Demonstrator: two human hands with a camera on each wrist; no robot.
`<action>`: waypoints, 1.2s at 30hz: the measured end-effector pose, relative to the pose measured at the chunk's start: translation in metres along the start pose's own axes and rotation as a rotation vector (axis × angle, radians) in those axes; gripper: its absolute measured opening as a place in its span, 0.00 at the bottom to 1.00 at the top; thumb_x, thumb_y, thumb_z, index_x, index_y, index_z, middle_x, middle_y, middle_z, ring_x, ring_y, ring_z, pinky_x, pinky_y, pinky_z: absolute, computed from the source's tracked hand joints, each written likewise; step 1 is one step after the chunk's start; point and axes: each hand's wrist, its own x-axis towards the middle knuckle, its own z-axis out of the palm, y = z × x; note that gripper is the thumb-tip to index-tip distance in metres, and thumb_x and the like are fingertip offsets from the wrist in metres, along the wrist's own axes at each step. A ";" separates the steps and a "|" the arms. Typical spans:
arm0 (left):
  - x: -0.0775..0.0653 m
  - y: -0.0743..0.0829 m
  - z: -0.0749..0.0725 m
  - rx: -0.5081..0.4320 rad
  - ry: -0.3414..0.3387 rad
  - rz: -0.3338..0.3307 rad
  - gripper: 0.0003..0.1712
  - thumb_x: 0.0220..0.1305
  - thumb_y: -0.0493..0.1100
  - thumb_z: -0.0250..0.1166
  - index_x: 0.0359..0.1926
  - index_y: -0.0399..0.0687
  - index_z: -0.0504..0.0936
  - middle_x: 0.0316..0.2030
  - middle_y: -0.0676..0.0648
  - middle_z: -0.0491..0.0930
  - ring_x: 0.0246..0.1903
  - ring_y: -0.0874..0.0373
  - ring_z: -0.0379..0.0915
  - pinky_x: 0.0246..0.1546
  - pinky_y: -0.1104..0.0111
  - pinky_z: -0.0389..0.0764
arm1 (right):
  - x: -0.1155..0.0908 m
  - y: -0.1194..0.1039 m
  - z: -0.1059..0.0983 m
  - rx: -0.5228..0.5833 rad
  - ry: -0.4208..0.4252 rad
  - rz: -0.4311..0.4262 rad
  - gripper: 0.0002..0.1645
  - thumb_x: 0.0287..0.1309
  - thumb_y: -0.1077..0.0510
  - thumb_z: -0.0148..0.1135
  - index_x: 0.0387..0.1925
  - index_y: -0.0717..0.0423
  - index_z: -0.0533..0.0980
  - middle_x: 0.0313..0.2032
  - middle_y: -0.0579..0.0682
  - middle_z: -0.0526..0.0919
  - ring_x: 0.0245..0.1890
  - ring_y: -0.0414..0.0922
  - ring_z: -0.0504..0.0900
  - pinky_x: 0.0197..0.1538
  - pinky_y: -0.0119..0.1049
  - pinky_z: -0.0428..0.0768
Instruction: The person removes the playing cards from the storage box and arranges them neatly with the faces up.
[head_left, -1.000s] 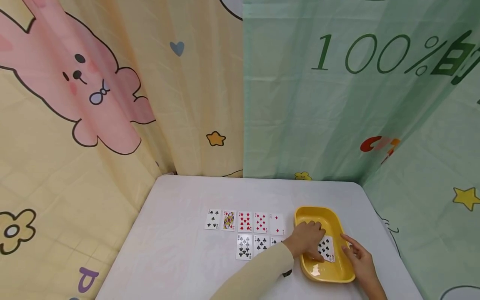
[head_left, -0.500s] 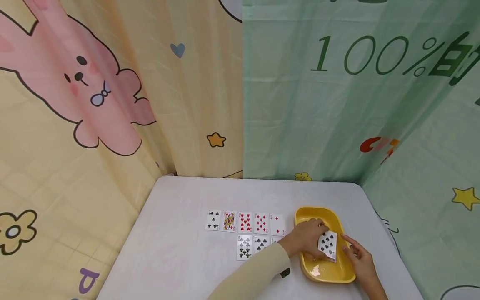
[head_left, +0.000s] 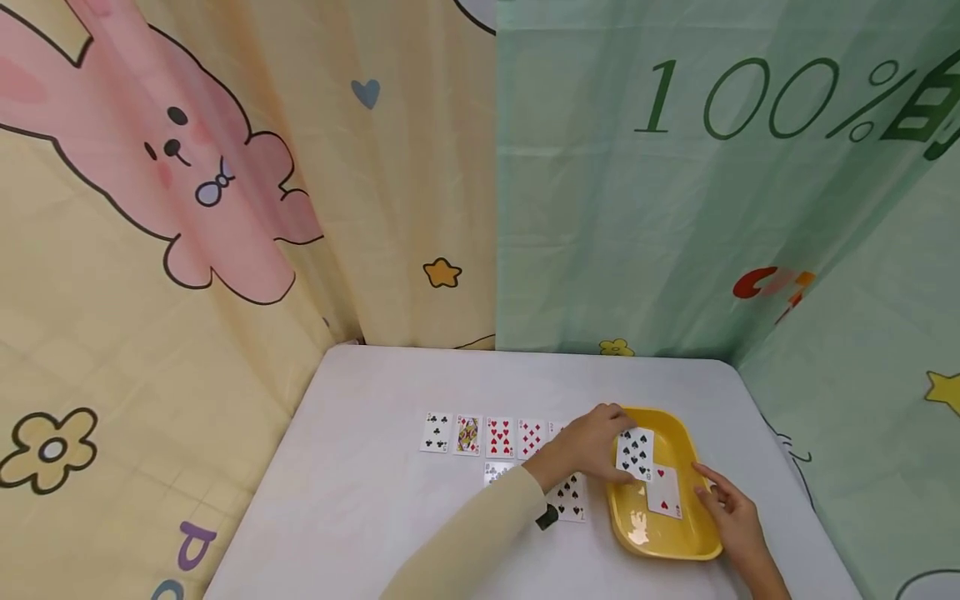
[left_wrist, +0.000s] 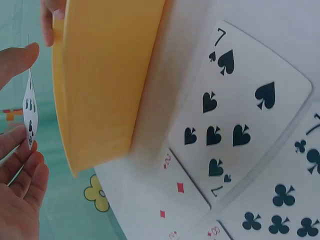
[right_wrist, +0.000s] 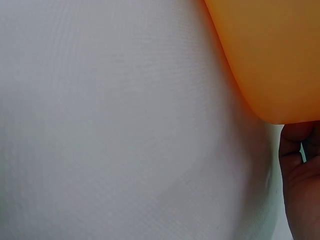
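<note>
My left hand [head_left: 592,443] pinches a playing card of spades [head_left: 635,454] by its edges, over the left part of a yellow tray [head_left: 637,537]. In the left wrist view that card [left_wrist: 30,112] stands nearly edge-on between the thumb and fingers, beyond the tray wall [left_wrist: 107,85]. A two of hearts [head_left: 663,493] lies face up inside the tray. On the tray's right rim my right hand [head_left: 733,517] keeps its grip, thumb toward the inside. The right wrist view shows part of that hand [right_wrist: 302,175] below the tray's corner.
Left of the tray, face-up cards lie in two rows, including a five of clubs [head_left: 436,432], a queen of diamonds [head_left: 468,435] and a seven of spades [left_wrist: 240,107]. My left sleeve [head_left: 472,533] covers part of the lower row. Printed curtains [head_left: 420,183] surround the white table [head_left: 337,517].
My left hand has lifted the spade card and moved it up and left, uncovering the two of hearts in the tray. The right hand stays on the rim.
</note>
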 end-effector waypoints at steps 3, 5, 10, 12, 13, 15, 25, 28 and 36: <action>-0.009 -0.009 -0.010 -0.004 0.013 -0.009 0.52 0.50 0.76 0.71 0.72 0.62 0.71 0.67 0.58 0.69 0.63 0.66 0.67 0.64 0.78 0.72 | 0.000 -0.001 -0.001 0.003 -0.006 -0.001 0.33 0.75 0.45 0.58 0.74 0.53 0.68 0.32 0.45 0.65 0.28 0.37 0.66 0.26 0.31 0.71; -0.018 -0.016 -0.016 0.000 0.024 -0.009 0.52 0.50 0.76 0.72 0.72 0.62 0.71 0.66 0.58 0.70 0.61 0.66 0.68 0.64 0.78 0.72 | 0.000 -0.002 0.000 0.003 -0.006 -0.001 0.33 0.75 0.45 0.58 0.74 0.53 0.68 0.32 0.45 0.65 0.28 0.37 0.65 0.26 0.31 0.71; -0.045 -0.036 -0.028 -0.011 0.048 -0.029 0.50 0.49 0.72 0.75 0.71 0.61 0.73 0.65 0.56 0.72 0.61 0.65 0.69 0.63 0.76 0.74 | 0.002 -0.001 0.001 -0.002 -0.006 0.011 0.33 0.75 0.45 0.58 0.74 0.52 0.68 0.32 0.46 0.65 0.29 0.38 0.65 0.26 0.31 0.71; -0.057 -0.045 -0.032 -0.023 0.058 -0.038 0.50 0.49 0.71 0.75 0.71 0.60 0.73 0.65 0.56 0.72 0.62 0.64 0.69 0.63 0.74 0.75 | 0.002 -0.001 0.002 -0.012 0.001 0.021 0.32 0.75 0.45 0.58 0.74 0.51 0.68 0.32 0.46 0.65 0.30 0.38 0.65 0.27 0.31 0.71; -0.063 -0.050 -0.034 -0.027 0.064 -0.043 0.50 0.49 0.70 0.75 0.71 0.59 0.73 0.65 0.55 0.72 0.62 0.63 0.69 0.63 0.74 0.75 | 0.002 -0.001 0.002 -0.020 0.006 0.020 0.32 0.75 0.46 0.58 0.74 0.51 0.69 0.33 0.46 0.65 0.30 0.39 0.66 0.27 0.31 0.71; -0.075 -0.058 -0.038 -0.039 0.078 -0.054 0.51 0.49 0.69 0.76 0.71 0.58 0.73 0.65 0.53 0.72 0.63 0.61 0.69 0.63 0.72 0.76 | 0.002 0.000 0.002 -0.029 0.013 0.024 0.32 0.75 0.46 0.58 0.74 0.51 0.69 0.33 0.46 0.65 0.30 0.39 0.66 0.27 0.31 0.71; -0.135 -0.100 -0.050 -0.084 0.143 -0.196 0.50 0.47 0.64 0.79 0.70 0.58 0.74 0.66 0.53 0.72 0.66 0.57 0.69 0.63 0.63 0.79 | 0.002 0.001 0.001 -0.028 0.013 -0.013 0.32 0.75 0.45 0.58 0.73 0.53 0.69 0.31 0.46 0.64 0.26 0.39 0.65 0.24 0.32 0.70; -0.157 -0.111 -0.047 -0.088 0.151 -0.254 0.50 0.46 0.64 0.80 0.70 0.59 0.74 0.65 0.54 0.71 0.64 0.58 0.69 0.61 0.62 0.80 | 0.002 0.001 0.001 -0.025 0.011 0.010 0.32 0.75 0.45 0.58 0.74 0.52 0.69 0.32 0.46 0.64 0.27 0.39 0.65 0.24 0.32 0.70; -0.203 -0.134 -0.037 -0.069 0.144 -0.328 0.52 0.45 0.61 0.82 0.71 0.57 0.73 0.65 0.53 0.72 0.64 0.56 0.70 0.63 0.60 0.79 | 0.001 0.001 0.000 -0.023 0.005 -0.019 0.32 0.75 0.45 0.58 0.74 0.53 0.68 0.31 0.45 0.64 0.26 0.39 0.65 0.24 0.32 0.70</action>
